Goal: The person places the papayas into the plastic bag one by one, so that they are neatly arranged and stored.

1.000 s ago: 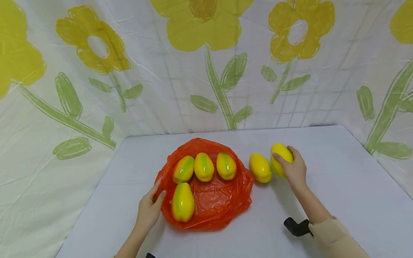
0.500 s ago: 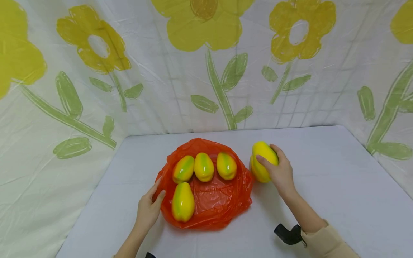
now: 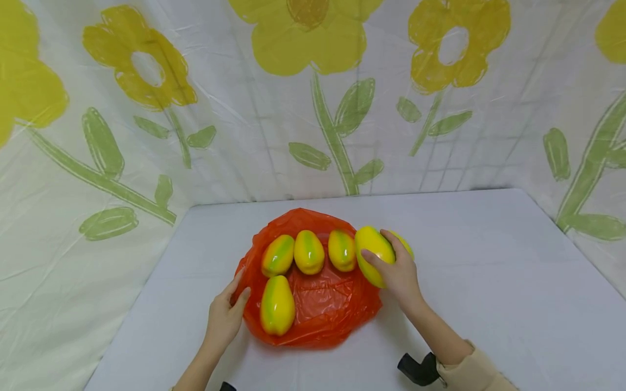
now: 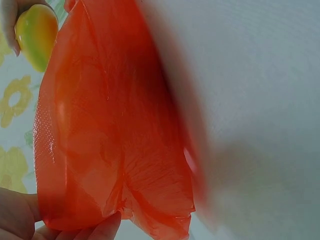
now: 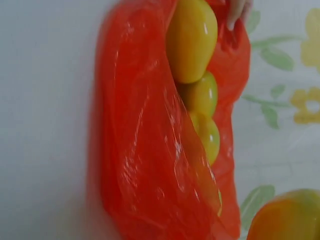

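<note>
A red plastic bag (image 3: 323, 307) lies spread with its mouth facing up, and several glossy yellow papayas with green streaks, such as the front-left papaya (image 3: 277, 306), sit inside. My left hand (image 3: 227, 315) holds the bag's left rim between thumb and fingers; the left wrist view shows fingers (image 4: 107, 227) bent against the plastic. Over the bag's right rim, my right hand (image 3: 401, 274) grips another papaya (image 3: 371, 252), thumb on the near side. Behind that hand, a loose papaya (image 3: 407, 247) is mostly hidden. The right wrist view catches the held papaya (image 5: 287, 217) at its lower corner.
The bag rests on a white-covered table (image 3: 489, 282). A white curtain (image 3: 230, 136) printed with yellow flowers hangs along the back and sides. A black device (image 3: 418, 370) is attached at my right wrist.
My right hand has carried its papaya leftward, past the loose one, to above the bag's right rim. My left hand and the papayas in the bag stay where they were.
</note>
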`<state>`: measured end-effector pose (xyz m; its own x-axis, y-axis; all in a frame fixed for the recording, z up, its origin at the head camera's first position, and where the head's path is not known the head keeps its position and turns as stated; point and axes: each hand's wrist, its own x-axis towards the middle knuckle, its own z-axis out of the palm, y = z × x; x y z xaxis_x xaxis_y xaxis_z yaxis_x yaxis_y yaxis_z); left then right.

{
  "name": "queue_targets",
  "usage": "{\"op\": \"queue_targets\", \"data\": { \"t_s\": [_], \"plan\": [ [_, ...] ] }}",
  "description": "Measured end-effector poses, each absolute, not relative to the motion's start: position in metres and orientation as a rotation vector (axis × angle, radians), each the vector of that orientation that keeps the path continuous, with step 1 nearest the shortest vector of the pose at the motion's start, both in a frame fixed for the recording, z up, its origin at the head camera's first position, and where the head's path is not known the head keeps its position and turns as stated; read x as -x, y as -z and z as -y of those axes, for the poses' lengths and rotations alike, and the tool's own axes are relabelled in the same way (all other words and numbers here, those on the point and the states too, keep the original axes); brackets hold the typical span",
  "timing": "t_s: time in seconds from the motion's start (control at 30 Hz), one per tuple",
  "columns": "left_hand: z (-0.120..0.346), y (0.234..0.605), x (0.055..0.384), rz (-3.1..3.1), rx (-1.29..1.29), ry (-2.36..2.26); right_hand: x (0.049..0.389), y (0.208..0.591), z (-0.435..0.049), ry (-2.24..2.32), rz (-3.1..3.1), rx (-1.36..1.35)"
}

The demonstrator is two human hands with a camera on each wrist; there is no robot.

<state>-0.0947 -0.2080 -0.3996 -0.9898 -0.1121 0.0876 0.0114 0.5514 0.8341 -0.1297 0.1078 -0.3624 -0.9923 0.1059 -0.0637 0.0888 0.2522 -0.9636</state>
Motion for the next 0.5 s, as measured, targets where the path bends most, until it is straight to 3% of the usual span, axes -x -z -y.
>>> {"op": "queue_targets", "data": {
  "t_s": [0.5],
  "plan": [
    [0.208, 0.399, 0.095, 2.652, -0.066, 1.435, 0.115, 0.388, -0.067, -1.908, 2.484, 0.130]
  ]
}}
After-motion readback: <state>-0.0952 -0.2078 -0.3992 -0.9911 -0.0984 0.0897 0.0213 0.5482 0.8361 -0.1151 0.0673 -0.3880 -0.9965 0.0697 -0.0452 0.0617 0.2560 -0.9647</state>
